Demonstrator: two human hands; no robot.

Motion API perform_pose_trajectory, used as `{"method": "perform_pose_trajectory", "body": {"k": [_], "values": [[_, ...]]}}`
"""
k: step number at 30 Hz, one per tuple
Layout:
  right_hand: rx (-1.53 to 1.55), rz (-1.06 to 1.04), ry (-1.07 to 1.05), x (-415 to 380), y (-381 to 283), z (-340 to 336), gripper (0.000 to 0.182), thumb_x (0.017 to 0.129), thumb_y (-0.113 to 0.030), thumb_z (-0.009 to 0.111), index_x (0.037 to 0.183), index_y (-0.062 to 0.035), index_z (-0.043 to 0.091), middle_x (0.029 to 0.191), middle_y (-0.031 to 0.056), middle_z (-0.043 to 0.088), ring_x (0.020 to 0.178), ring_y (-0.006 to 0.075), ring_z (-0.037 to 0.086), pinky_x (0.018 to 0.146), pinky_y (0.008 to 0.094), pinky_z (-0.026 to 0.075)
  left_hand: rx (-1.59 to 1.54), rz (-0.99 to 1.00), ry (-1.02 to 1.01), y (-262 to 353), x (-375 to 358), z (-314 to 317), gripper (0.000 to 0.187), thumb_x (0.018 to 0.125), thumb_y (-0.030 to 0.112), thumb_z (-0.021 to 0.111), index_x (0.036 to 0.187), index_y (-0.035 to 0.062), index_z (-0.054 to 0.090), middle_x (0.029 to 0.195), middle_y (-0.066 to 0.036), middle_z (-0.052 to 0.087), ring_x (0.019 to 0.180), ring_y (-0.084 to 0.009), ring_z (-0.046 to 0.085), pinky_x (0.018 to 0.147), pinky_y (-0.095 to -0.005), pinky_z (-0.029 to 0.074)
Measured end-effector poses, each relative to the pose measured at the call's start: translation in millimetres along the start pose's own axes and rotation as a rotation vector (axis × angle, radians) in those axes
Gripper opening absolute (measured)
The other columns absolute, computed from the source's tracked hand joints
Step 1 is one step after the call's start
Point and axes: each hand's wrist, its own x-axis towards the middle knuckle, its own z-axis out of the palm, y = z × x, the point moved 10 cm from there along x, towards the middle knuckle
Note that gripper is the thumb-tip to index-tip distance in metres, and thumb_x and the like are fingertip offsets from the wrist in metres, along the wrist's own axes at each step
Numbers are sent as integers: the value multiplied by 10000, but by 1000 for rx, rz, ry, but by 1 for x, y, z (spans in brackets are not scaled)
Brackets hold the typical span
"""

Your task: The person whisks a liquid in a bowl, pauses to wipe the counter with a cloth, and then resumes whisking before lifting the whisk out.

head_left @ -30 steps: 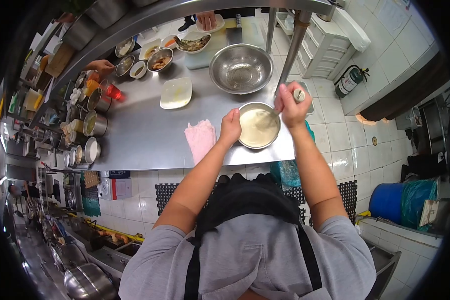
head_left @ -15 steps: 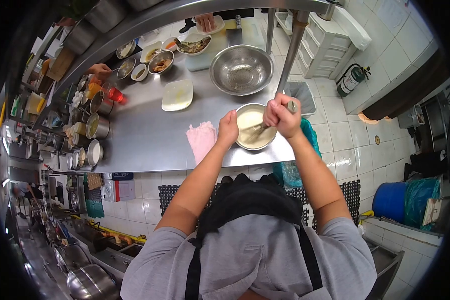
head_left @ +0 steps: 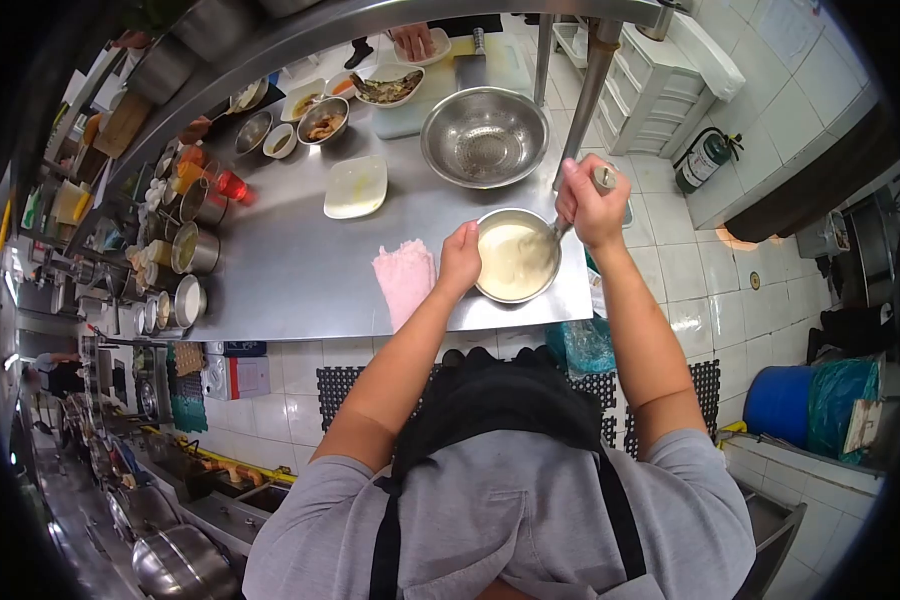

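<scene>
A metal bowl (head_left: 518, 301) of creamy pale mixture (head_left: 505, 262) stands near the front edge of the steel table. My left hand (head_left: 459, 260) grips its left side, thumb at the rim and the other fingers largely out of sight. Wrapped round the handle of a whisk (head_left: 604, 180) is my right hand (head_left: 596, 205), up at the bowl's right. The whisk leans, its wires blurred in the mixture at the right side. A folded pink cloth (head_left: 405, 285) lies just left of my left hand.
Behind the bowl stands a large metal colander (head_left: 483, 140), with a white dish (head_left: 356, 188) to its left. Several food bowls, a cleaver (head_left: 470, 72) and another person's hand (head_left: 413, 42) are farther back. A shelf post (head_left: 587, 100) rises at the right; pots (head_left: 195, 250) line the left.
My right hand has moved right and slightly away from me, taking the whisk from the bowl's middle to its right side. The bowl and my left hand have shifted slightly right.
</scene>
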Motion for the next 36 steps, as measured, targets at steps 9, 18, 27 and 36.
{"method": "perform_pose_trajectory", "body": {"k": [9,18,27,36], "values": [[-24,-26,-22,1,-15,10,336,919,-77,607,634,-64,430,502,29,457,408,93,413,390,255,337,47,50,59,-7,2,-6,365,1034,292,428,1038,-8,636,888,-124,688,842,-168,608,799,-334,478],[56,75,-231,-8,5,34,295,936,-120,568,697,-47,410,501,61,415,405,146,413,394,314,369,17,12,41,-19,10,-6,357,1028,286,429,1074,1,639,903,-164,695,846,-218,648,798,-351,487],[187,39,-273,-10,8,42,329,975,-143,521,685,-78,383,487,44,381,371,137,352,370,319,354,12,60,40,-15,13,-10,354,1024,282,435,1076,0,642,906,-177,694,849,-248,653,802,-359,490],[251,-92,-143,-4,3,46,346,955,-124,572,662,-71,396,495,47,440,396,125,401,392,307,372,46,38,22,-15,18,-5,356,1019,299,436,1065,9,638,908,-200,682,834,-291,651,790,-377,491]]}}
